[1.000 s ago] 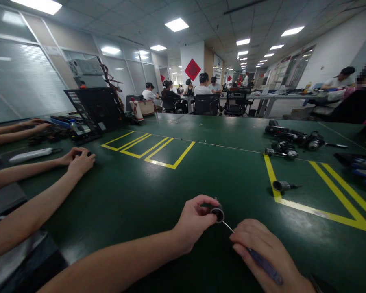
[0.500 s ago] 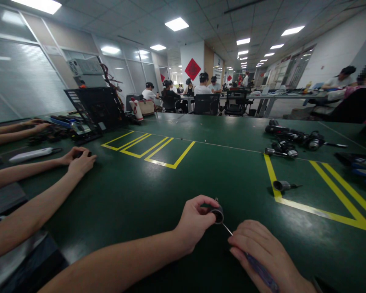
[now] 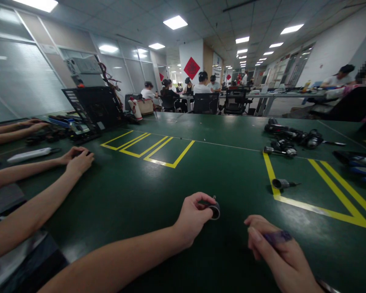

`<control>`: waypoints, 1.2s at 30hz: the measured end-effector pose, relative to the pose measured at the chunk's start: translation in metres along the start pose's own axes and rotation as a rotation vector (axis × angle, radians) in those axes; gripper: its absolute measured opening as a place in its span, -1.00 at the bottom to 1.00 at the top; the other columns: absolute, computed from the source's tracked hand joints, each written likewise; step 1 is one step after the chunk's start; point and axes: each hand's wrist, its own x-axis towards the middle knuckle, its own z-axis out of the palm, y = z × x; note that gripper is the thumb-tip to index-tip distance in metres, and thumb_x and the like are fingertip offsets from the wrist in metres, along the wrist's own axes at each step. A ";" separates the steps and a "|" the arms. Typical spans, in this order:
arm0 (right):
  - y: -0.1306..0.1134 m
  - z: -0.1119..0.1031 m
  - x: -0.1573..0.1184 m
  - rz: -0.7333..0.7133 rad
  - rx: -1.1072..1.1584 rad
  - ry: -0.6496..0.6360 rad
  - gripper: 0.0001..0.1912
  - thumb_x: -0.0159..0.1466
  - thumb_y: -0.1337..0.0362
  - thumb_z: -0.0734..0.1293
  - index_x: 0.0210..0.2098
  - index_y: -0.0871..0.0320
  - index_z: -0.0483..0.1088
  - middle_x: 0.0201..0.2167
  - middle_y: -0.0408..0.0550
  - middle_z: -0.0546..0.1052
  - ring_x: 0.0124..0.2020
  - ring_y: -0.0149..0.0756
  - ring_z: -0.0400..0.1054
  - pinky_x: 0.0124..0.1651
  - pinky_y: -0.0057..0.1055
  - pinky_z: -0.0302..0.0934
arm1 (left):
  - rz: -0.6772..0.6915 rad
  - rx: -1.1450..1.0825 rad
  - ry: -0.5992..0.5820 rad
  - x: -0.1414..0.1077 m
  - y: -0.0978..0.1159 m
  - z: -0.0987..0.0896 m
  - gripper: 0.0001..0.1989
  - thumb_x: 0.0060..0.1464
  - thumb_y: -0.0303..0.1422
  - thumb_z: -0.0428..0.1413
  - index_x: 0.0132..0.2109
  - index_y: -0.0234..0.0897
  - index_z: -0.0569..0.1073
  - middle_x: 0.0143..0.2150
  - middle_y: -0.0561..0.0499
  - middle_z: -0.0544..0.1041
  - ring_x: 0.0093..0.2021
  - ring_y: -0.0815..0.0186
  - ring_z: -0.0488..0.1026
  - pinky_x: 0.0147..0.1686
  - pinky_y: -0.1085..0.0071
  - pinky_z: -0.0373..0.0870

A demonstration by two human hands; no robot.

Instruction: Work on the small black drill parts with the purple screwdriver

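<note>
My left hand [image 3: 192, 219] pinches a dark, hollow cylindrical metal part [image 3: 214, 211], its round opening facing me, just above the green table [image 3: 140, 203]. To the right and apart from it, my right hand [image 3: 274, 248] is closed around a screwdriver with a purple, see-through handle [image 3: 277, 237]. The screwdriver's shaft does not show clearly. A similar grey cup-shaped part with a thin tip [image 3: 282, 184] lies on yellow tape, beyond my right hand.
Power-tool parts [image 3: 293, 138] lie at the back right, near blue-handled tools [image 3: 364, 170]. Another person's hands [image 3: 79, 159] rest at the left, beside a white tool [image 3: 29, 154]. A black computer case [image 3: 93, 108] stands behind.
My right hand has drawn back to the right and turned, taking the screwdriver away from the cylindrical part. My left hand still holds that part, nearly in place.
</note>
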 end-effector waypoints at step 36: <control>0.006 0.006 0.001 0.179 0.023 -0.077 -0.63 0.31 0.11 0.14 -0.55 0.11 0.35 -0.57 -0.16 0.40 -0.52 -0.36 0.32 -0.45 -0.45 0.20 | 0.024 -0.043 -0.017 -0.001 0.000 0.000 -0.80 -0.12 -0.63 0.11 -0.29 -0.35 0.43 -0.28 -0.05 0.54 -0.22 0.28 0.49 -0.15 0.27 0.41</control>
